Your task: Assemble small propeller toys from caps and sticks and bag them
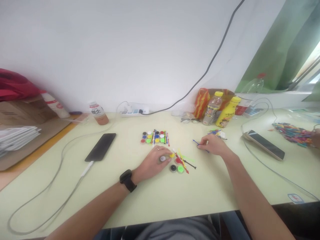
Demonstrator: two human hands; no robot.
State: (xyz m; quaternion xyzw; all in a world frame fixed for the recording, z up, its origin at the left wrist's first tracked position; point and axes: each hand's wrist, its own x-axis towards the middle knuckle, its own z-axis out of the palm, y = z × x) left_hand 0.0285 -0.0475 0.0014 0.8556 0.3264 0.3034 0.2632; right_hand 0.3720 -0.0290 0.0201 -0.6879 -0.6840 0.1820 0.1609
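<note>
My left hand [153, 162], wearing a black watch, is low over the table with thumb and forefinger closed around the edge of a small yellow disc [172, 155]. A whitish disc [163, 158] lies beside those fingers. Just right of them are a red disc [178, 161], a black disc [173, 168] and a green disc [180, 169], with several thin arrow-shaped pieces, including a black arrow [191, 163]. Between its thumb and fingers, my right hand [212, 144] pinches a blue plastic arrow [195, 142]. Rows of coloured discs [152, 136] with arrows sit farther back.
More small coloured pieces [218, 133] lie behind my right hand. A black phone [100, 147] on a cable is left; another phone [266, 145] is right. Bottles [226, 112] stand by the wall. At far right, another person's hand [315, 137] touches a colourful pile [293, 133].
</note>
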